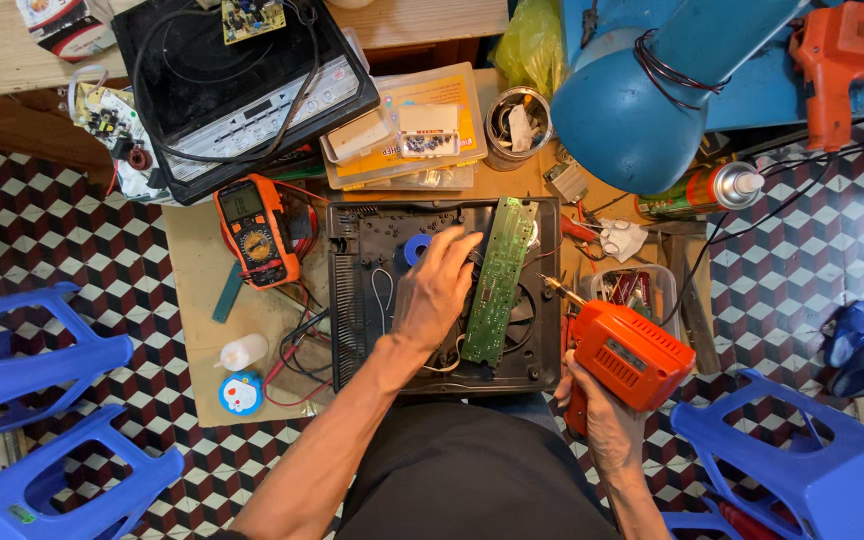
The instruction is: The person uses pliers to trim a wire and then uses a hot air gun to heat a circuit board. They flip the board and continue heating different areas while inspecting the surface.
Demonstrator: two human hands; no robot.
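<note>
Left hand (439,285) rests fingers-down inside the opened black cooker housing (352,300) at the middle of the surface (197,300), fingertips touching the green circuit board (500,280) that lies tilted across the housing; whether it grips the board, can't tell. Right hand (597,415) is clamped on the orange soldering gun (624,352), tip near the board's right edge. Orange multimeter (257,232) sits just left of the housing.

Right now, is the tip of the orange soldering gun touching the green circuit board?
Apart. The head view shows dark casing between the orange soldering gun tip and the green circuit board.
</note>
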